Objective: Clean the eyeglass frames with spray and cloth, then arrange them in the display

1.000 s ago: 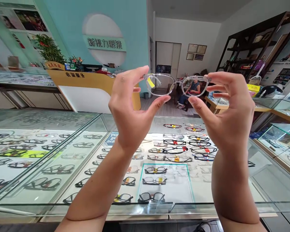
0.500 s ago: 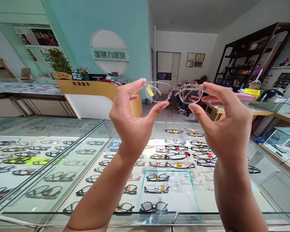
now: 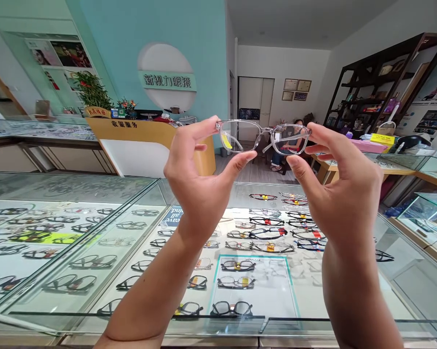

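Between my hands, in the head view, a pair of clear-framed eyeglasses (image 3: 265, 130) is raised above the glass display case (image 3: 160, 194). A yellow sticker shows on the left lens, and the temples fold behind the lenses. My left hand (image 3: 200, 165) pinches the left end of the frame, with the thumb under the lens. On the opposite end, my right hand (image 3: 338, 169) grips the corner by the hinge, its thumb just below the right lens. Several rows of eyeglasses (image 3: 236, 282) lie inside the case below.
A yellow-and-white counter (image 3: 134, 145) stands at the back left. Further back, a person (image 3: 289, 143) sits partly hidden behind the lenses. Dark wooden shelves (image 3: 374, 82) line the right wall. Another glass case (image 3: 427, 218) is at the right.
The eyeglasses have tilted slightly, so the folded temples show differently through the lenses. Both hands stay at nearly the same place, still holding the frame.
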Demonstrator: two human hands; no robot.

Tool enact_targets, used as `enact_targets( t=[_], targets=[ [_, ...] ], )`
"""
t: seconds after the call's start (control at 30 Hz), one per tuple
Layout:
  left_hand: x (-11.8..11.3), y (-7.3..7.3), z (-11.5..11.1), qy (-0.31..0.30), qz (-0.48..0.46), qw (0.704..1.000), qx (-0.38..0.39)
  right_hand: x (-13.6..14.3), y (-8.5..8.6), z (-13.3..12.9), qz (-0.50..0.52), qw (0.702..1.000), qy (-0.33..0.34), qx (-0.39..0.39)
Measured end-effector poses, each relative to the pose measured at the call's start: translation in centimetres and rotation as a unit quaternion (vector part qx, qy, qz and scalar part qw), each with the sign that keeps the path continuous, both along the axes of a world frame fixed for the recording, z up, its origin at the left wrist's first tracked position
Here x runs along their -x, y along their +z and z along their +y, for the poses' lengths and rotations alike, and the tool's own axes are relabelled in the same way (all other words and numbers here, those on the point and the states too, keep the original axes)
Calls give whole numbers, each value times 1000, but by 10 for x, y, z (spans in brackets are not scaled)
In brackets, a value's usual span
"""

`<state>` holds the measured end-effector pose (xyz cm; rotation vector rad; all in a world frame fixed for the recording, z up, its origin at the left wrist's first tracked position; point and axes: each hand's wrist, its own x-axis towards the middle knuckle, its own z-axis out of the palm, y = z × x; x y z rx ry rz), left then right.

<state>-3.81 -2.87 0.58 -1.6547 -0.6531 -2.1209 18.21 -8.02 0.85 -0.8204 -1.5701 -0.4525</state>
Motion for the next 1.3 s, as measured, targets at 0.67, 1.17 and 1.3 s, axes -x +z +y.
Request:
enact_targets(
  t=[0.67, 1.17, 1.3],
  targets=[
    [2, 2, -3, -75, -4, 994, 73, 2, 5, -3, -19, 1000, -3, -1],
    [-4, 6, -9, -115, -28, 989, 92, 4, 6, -5, -18, 1000, -15, -20],
    [-3, 5, -8, -117, -26, 988, 98, 4, 7, -5, -24, 999, -25, -19]
  ],
)
